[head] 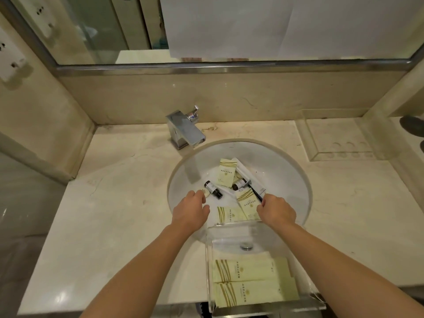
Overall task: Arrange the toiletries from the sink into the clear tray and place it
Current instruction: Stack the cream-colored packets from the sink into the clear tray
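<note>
Left hand (191, 211) over sink (296, 180), fingers curled on round soap (205, 193). Right hand (276, 211) pinches toothbrush (257, 194) by near end. Hands apart. Advice: lift each clear of pile, lay flat in tray (210, 260) beside packets (247, 283).

Tray on near sink edge: two packets. Sink: two bottles (213, 190), three sachets (226, 172), tube.

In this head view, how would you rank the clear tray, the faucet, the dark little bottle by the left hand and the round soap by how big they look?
1. Clear tray, though it sits nearest the camera.
2. Faucet.
3. Dark bottle.
4. Round soap, partly hidden by the left hand, so that last ranking is unsure.
</note>
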